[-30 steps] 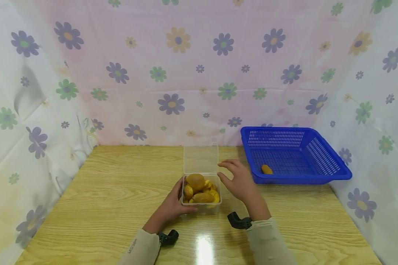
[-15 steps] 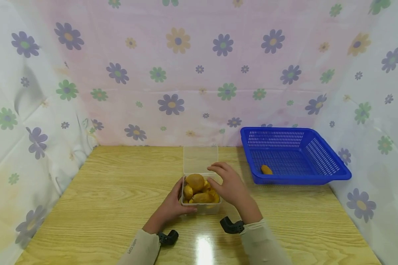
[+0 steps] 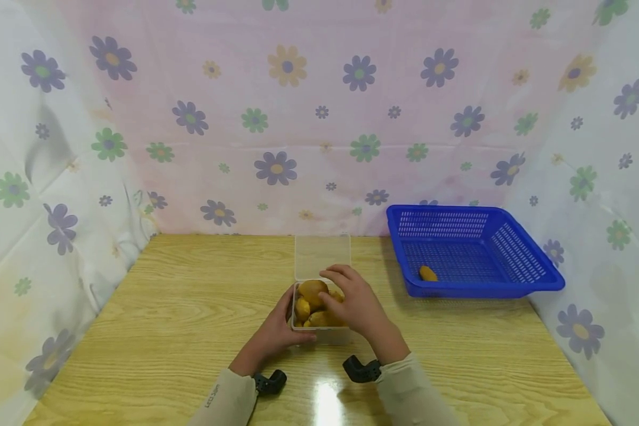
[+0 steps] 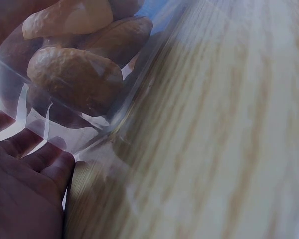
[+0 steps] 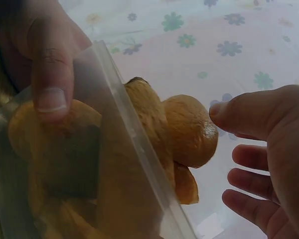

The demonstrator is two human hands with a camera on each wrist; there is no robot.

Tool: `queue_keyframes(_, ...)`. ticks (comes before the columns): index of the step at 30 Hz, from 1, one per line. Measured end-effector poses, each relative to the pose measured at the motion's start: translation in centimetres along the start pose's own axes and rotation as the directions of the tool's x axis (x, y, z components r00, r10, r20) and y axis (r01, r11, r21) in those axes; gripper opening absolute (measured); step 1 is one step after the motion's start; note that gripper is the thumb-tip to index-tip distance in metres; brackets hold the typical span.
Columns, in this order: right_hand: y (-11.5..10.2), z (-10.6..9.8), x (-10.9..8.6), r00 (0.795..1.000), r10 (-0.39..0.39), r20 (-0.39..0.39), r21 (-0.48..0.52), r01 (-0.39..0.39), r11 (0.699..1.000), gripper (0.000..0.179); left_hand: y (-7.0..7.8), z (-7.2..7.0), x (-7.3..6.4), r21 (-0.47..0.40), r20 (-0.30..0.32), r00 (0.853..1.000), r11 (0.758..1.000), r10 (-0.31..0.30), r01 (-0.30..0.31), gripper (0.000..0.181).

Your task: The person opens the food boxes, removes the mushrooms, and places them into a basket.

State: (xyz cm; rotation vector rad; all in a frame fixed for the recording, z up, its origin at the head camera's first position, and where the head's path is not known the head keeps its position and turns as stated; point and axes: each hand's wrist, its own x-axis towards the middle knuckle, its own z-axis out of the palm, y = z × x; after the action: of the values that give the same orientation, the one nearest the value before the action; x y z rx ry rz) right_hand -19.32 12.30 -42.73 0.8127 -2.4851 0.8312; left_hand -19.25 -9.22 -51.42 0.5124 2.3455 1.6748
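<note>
A clear plastic box (image 3: 332, 336) stands on the table, filled with rounded, wrinkled yellow-brown pieces (image 3: 313, 292) that look like small potatoes or fruit. My left hand (image 3: 277, 325) grips the box at its left side, with the thumb along the front wall. In the left wrist view, fingertips (image 4: 60, 167) meet the transparent wall. My right hand (image 3: 359, 305) hovers over the box's right part, hiding some pieces. Its thumb (image 5: 239, 114) comes close to the topmost round piece (image 5: 192, 132); whether they touch I cannot tell. Nothing is held between its spread fingers.
The box's clear lid (image 3: 322, 257) lies folded back behind it. At the back right stands a blue perforated basket (image 3: 484, 290), with one yellow-brown piece (image 3: 428, 273) inside near the front left. A flowered cloth (image 3: 319, 118) hangs behind the wooden table (image 3: 191, 296).
My right hand has moved left and slightly down, from beside the box to over the pieces. The left hand and the box have stayed in place.
</note>
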Motion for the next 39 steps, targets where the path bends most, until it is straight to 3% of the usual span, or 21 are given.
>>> queue_keyframes(12,-0.8,1.1,0.2,1.0,-0.006,0.015,-0.01,0.006,1.0,0.038,-0.1,0.0,0.1,-0.008,0.002,1.0,1.0,0.012,-0.012,0.118)
queue_keyframes(19,-1.2,1.4,0.1,0.999,0.004,0.05,-0.028,-0.003,1.0,0.038,-0.2,0.0,0.1,0.004,0.006,0.999,0.999,0.05,-0.05,0.116)
queue_keyframes(27,-1.6,1.7,0.0,0.995,0.042,0.095,-0.021,-0.041,0.999,0.042,0.1,0.0,0.0,-0.015,0.002,1.0,0.999,0.029,-0.029,0.116)
queue_keyframes(39,-1.8,1.6,0.0,0.996,0.034,0.078,-0.085,-0.028,0.996,0.041,-0.2,0.0,0.2,-0.015,0.002,0.999,0.999,0.05,-0.05,0.115)
